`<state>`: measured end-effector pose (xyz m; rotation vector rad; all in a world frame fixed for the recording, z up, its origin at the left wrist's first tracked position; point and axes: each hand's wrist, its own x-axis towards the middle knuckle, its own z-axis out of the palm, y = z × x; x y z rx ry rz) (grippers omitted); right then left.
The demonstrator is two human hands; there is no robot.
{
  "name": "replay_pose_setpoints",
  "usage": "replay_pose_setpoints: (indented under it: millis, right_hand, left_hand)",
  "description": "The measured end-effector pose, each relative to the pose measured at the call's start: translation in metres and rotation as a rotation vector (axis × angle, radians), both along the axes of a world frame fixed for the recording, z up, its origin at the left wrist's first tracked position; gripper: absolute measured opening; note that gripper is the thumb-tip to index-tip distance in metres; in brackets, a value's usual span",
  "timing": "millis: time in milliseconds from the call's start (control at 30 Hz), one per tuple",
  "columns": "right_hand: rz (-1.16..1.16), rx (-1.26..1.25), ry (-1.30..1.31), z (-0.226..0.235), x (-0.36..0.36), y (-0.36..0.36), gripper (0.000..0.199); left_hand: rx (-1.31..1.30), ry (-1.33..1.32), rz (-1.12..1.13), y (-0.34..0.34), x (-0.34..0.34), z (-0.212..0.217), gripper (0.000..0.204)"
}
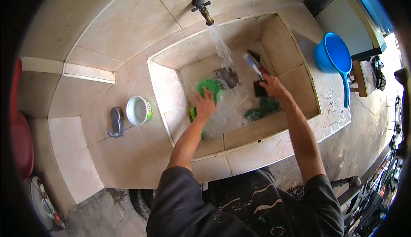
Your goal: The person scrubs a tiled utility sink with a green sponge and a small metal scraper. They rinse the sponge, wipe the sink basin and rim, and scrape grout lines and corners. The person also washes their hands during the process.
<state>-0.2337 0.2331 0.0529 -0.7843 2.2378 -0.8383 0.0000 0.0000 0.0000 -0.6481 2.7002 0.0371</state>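
Observation:
Inside the tiled sink (293, 80), my left hand (206, 105) lies with fingers spread on a bright green scouring mesh (209, 85) in the shallow, cloudy water. My right hand (273, 85) is closed around what looks like a brush (252, 64) with a white and blue body, held at the sink's right side. A dark block-like piece (259, 89) shows beside that hand; its kind is unclear. Below it lies a dark green tangled clump (263, 109). Water runs from the brass tap (207, 16) onto a grey, flat piece (227, 77) in the middle.
On the left ledge stand a white tub (139, 110) and a grey-handled brush (115, 122). A blue dipper (335, 55) sits on the right ledge, its handle toward me. A yellow-green object (192, 114) rests against the sink's left wall. Red plastic (21, 142) stands at far left.

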Motion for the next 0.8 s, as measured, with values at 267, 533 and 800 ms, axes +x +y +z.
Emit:
replay_pose_setpoints:
  millis: [267, 533, 800]
  right_hand:
    - [-0.199, 0.151, 0.077, 0.009, -0.022, 0.021, 0.028]
    - [-0.156, 0.247, 0.368, 0.028, 0.039, -0.018, 0.025]
    - [0.121, -0.135, 0.571, 0.126, 0.167, -0.218, 0.018]
  left_hand:
    - [-0.041, 0.409, -0.336, 0.003, -0.002, 0.001, 0.02]
    - [1.717, 0.812, 1.009, -0.058, 0.064, 0.086, 0.027]
    - [0.629, 0.859, 0.523, -0.068, 0.232, 0.2, 0.018]
